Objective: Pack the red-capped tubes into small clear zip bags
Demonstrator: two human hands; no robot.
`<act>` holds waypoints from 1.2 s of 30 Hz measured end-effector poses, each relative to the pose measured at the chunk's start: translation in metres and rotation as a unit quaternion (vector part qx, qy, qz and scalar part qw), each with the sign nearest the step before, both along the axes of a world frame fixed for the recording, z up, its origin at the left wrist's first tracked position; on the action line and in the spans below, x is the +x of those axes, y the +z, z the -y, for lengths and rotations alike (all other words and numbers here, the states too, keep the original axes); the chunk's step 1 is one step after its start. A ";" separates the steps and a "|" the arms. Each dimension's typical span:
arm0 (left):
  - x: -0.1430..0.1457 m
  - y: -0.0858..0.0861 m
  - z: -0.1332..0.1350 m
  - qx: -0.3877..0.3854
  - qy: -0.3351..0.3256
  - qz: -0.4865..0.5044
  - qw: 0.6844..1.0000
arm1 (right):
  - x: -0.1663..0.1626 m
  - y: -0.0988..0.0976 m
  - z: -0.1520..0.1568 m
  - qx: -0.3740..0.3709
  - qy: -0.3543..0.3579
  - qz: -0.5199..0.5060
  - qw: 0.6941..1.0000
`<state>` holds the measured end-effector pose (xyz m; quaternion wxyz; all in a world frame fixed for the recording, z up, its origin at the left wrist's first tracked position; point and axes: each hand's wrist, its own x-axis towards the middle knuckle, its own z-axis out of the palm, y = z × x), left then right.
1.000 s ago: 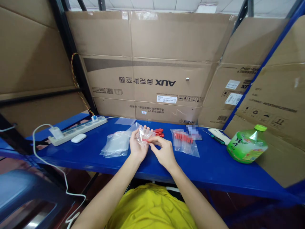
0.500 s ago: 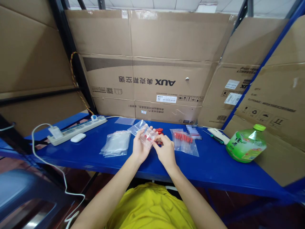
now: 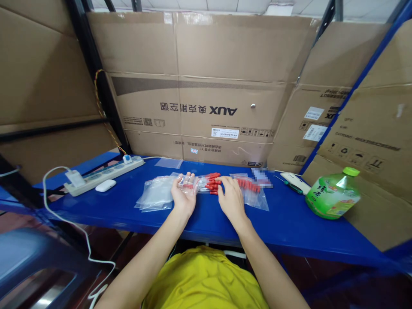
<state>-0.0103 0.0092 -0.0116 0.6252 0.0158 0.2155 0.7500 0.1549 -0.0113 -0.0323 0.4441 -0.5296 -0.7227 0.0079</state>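
**Bagging partly done, loose pieces remain**

My left hand (image 3: 183, 198), grip clenched, holds a small bag (image 3: 187, 183) with a few red pieces inside, over the mid bench (image 3: 289, 223); my right hand (image 3: 232, 198) rests on the loose red pieces (image 3: 213, 182), its grip hidden, so I cannot tell; a filled bag (image 3: 254, 194) lies right, empty bags (image 3: 157, 194) left; counts are unreadable.

Upside-down "AUX" next to 奥克斯空调, dark print across the big cardboard box (image 3: 199, 86). Just below that print, white barcode sticker (image 3: 225, 133), way too tiny to read. Off to the box's right, green bottle (image 3: 333, 194) label with Chinese characters, unreadable too.
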 end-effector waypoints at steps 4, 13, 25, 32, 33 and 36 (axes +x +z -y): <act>-0.001 -0.002 -0.001 0.021 -0.001 0.009 1.000 | 0.004 -0.024 -0.008 -0.037 -0.018 0.073 0.996; 0.001 -0.001 -0.001 0.023 0.000 0.012 1.000 | -0.002 -0.019 -0.005 0.027 -0.019 0.117 0.993; -0.001 -0.003 -0.002 0.013 -0.010 0.011 1.000 | -0.006 0.000 0.004 -0.027 0.051 0.165 0.985; -0.001 0.000 -0.001 0.013 0.000 0.016 1.000 | -0.005 0.001 0.000 0.020 0.090 0.088 0.992; -0.001 0.000 -0.001 0.016 0.006 0.018 1.000 | -0.005 0.002 0.000 0.035 0.096 0.055 0.993; -0.002 0.001 -0.002 0.021 0.029 0.025 0.999 | -0.004 0.008 0.002 0.086 0.086 -0.055 0.991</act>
